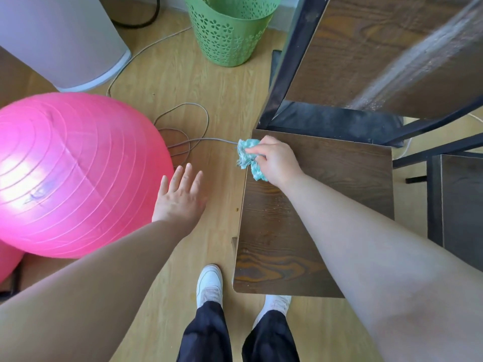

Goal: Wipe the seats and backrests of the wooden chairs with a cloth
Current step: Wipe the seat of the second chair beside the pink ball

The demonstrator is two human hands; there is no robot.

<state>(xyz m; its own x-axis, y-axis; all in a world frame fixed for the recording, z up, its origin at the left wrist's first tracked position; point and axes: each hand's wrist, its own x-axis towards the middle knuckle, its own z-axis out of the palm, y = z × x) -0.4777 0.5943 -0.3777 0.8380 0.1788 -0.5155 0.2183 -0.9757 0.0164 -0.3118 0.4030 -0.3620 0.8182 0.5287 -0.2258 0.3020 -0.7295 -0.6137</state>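
Note:
A dark wooden chair seat point(326, 194) with a black metal frame stands in front of me, its wooden backrest point(379, 53) rising at the upper right. My right hand point(277, 160) grips a crumpled teal cloth point(248, 158) and holds it at the seat's far left corner, partly over the edge. My left hand point(180, 197) hovers over the floor left of the chair, fingers straight and spread, holding nothing. Dusty streaks show on the backrest.
A big pink exercise ball point(70, 173) lies at the left. A green perforated basket point(230, 30) and a white cylindrical appliance point(65, 40) stand at the back. Grey cable point(183, 137) coils on the wooden floor. Another dark chair point(462, 205) stands at the right edge.

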